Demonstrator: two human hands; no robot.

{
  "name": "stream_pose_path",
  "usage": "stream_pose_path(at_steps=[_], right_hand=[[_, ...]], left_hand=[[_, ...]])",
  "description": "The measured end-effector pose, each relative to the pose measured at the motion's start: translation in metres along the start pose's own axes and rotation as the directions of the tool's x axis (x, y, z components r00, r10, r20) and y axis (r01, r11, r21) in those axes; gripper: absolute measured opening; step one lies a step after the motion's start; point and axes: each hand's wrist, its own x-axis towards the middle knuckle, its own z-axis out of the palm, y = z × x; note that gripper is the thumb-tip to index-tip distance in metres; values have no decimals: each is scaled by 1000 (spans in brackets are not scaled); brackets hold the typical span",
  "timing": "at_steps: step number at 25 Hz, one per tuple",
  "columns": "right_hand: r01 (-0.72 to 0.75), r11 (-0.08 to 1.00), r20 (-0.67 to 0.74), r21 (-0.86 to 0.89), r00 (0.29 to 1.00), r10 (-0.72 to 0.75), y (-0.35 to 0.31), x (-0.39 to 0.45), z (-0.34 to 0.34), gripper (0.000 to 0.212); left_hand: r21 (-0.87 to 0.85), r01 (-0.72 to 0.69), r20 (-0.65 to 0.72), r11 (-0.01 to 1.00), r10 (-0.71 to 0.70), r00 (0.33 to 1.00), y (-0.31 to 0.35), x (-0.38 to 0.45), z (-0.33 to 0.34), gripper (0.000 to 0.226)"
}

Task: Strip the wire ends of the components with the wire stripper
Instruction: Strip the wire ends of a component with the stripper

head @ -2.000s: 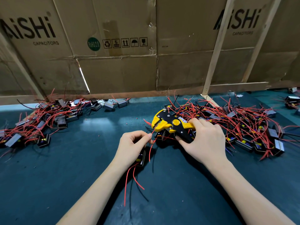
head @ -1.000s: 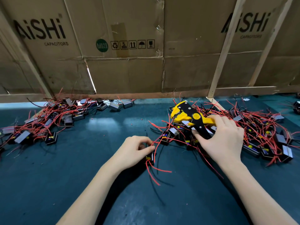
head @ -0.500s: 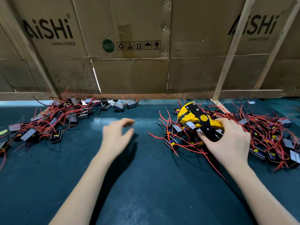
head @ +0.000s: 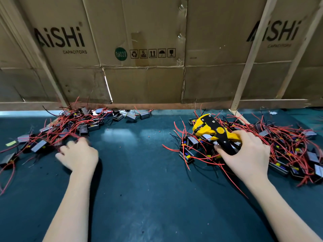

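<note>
Between our forearms we see the dark green mat (head: 139, 180) bare through the middle and bottom of the frame. A tangle of red-wired components (head: 57, 130) blocks the left, another heap (head: 288, 147) blocks the right, and the cardboard wall (head: 143, 67) closes the top.

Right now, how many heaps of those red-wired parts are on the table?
2. One heap lies at the left, by the left hand. The other heap lies at the right, under the wire stripper in the right hand. More may lie out of view.
</note>
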Motion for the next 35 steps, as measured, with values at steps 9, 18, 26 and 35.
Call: stream_pose_path(at_steps=[9,18,26,35], right_hand=[[10,1000,-9,-9,1000,-10,-1,0,1,50],[14,999,-26,33,1000,-13,-5,0,-2,51],[19,997,-65,72,998,-14,-6,-1,-3,51],[-173,833,252,526,967,42,-11,4,-18,29]], left_hand=[[-756,-576,159,312,940,301,85,-102,-24,16],[-705,-653,2,275,922,387,86,-109,-19,22],[-347,-543,107,764,608,787,85,-105,-25,57],[-957,-13,168,290,588,791,90,-97,-31,20]])
